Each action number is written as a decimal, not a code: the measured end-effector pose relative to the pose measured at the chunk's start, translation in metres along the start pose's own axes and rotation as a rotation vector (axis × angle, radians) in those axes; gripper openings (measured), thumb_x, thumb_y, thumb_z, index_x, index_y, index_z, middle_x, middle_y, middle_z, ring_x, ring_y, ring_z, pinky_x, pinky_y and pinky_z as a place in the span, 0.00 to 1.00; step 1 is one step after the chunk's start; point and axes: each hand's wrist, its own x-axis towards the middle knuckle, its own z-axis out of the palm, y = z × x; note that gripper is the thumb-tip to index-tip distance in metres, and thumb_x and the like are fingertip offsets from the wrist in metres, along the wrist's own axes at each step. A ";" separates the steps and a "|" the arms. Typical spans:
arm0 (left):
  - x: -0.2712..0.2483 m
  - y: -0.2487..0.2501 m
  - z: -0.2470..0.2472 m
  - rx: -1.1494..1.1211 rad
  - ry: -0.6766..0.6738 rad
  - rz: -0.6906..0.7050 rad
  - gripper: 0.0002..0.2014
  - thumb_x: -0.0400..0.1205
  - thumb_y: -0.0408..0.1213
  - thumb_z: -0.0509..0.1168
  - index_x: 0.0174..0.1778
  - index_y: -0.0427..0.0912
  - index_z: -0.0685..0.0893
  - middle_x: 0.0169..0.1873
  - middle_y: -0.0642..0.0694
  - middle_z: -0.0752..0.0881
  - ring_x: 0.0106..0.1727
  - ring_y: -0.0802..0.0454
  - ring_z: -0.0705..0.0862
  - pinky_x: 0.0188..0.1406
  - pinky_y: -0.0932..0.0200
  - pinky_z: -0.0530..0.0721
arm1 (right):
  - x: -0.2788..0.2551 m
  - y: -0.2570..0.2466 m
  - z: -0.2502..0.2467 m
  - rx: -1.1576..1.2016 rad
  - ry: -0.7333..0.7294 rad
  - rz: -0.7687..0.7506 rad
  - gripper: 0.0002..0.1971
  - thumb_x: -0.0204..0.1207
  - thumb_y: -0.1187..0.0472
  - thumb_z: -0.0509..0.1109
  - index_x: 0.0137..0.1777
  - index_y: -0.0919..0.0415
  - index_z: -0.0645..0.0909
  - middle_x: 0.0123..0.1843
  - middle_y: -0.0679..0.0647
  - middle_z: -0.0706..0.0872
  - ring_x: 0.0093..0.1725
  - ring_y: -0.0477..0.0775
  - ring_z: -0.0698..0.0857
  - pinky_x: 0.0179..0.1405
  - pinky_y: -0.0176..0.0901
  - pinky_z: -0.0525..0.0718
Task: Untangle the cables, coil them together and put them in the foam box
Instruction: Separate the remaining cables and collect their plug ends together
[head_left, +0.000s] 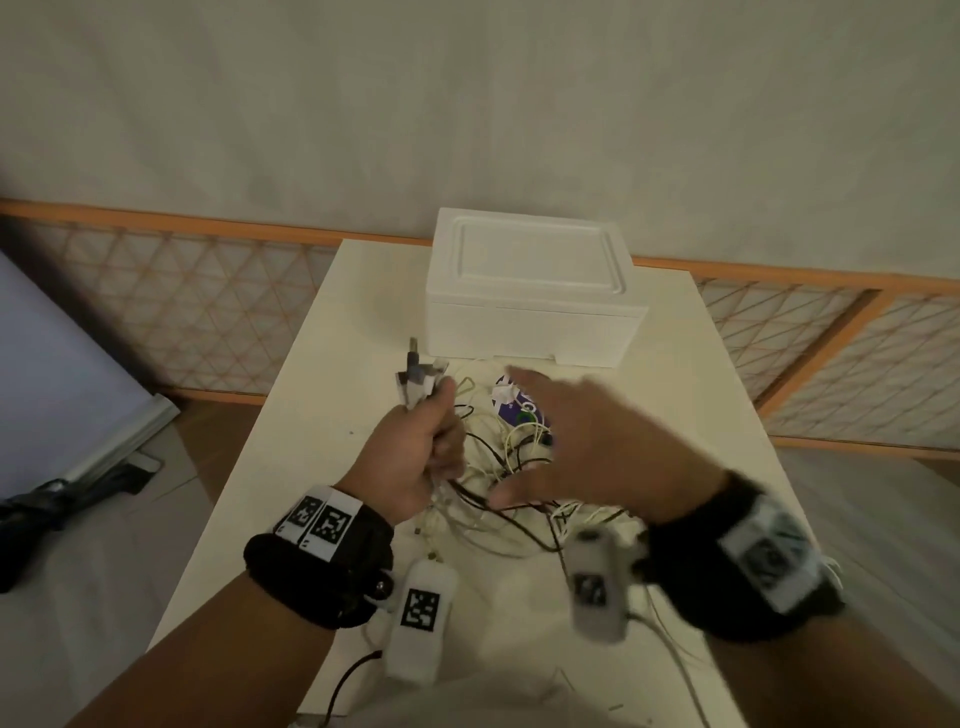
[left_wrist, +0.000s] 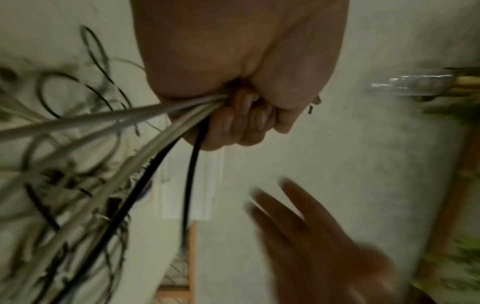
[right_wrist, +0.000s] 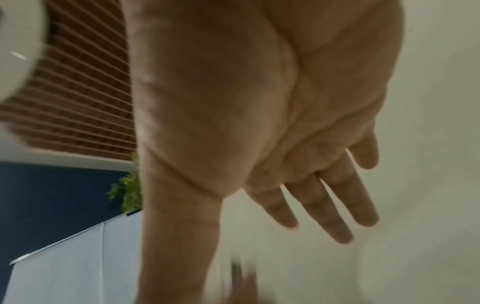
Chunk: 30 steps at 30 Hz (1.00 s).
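Observation:
My left hand (head_left: 436, 441) is a fist gripping a bunch of white and black cables (left_wrist: 161, 127); their plug ends (head_left: 418, 376) stick out above the fist. The rest of the cables (head_left: 509, 499) lie in a tangled heap on the white table (head_left: 332, 415) under both hands. My right hand (head_left: 587, 436) hovers over the heap, blurred, fingers spread and straight, holding nothing; the right wrist view shows the same flat palm and straight fingers (right_wrist: 324, 207). The white foam box (head_left: 530, 291) stands at the table's far edge with its lid on.
A purple and white packet (head_left: 514, 405) lies among the cables in front of the box. An orange lattice fence (head_left: 182, 312) runs behind the table. A dark object (head_left: 62, 504) lies on the floor at the left.

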 end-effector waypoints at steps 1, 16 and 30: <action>-0.005 0.004 0.008 -0.012 -0.055 0.048 0.24 0.82 0.48 0.60 0.21 0.46 0.64 0.16 0.49 0.62 0.17 0.56 0.58 0.18 0.64 0.60 | 0.010 -0.009 0.023 0.144 -0.067 -0.057 0.51 0.56 0.29 0.76 0.77 0.49 0.62 0.69 0.48 0.79 0.67 0.50 0.78 0.69 0.50 0.75; -0.050 0.064 -0.181 -0.328 0.078 0.128 0.22 0.76 0.52 0.62 0.19 0.46 0.71 0.21 0.53 0.56 0.21 0.59 0.53 0.19 0.65 0.42 | -0.022 0.168 0.069 -0.083 -0.177 0.379 0.23 0.65 0.31 0.70 0.32 0.53 0.83 0.26 0.46 0.86 0.29 0.40 0.83 0.35 0.38 0.79; -0.036 -0.008 -0.060 -0.092 0.078 -0.076 0.28 0.82 0.55 0.56 0.17 0.45 0.65 0.18 0.48 0.63 0.16 0.55 0.61 0.17 0.64 0.63 | 0.014 0.066 0.058 0.112 -0.055 -0.053 0.41 0.65 0.38 0.76 0.77 0.48 0.67 0.75 0.42 0.73 0.74 0.42 0.70 0.73 0.35 0.65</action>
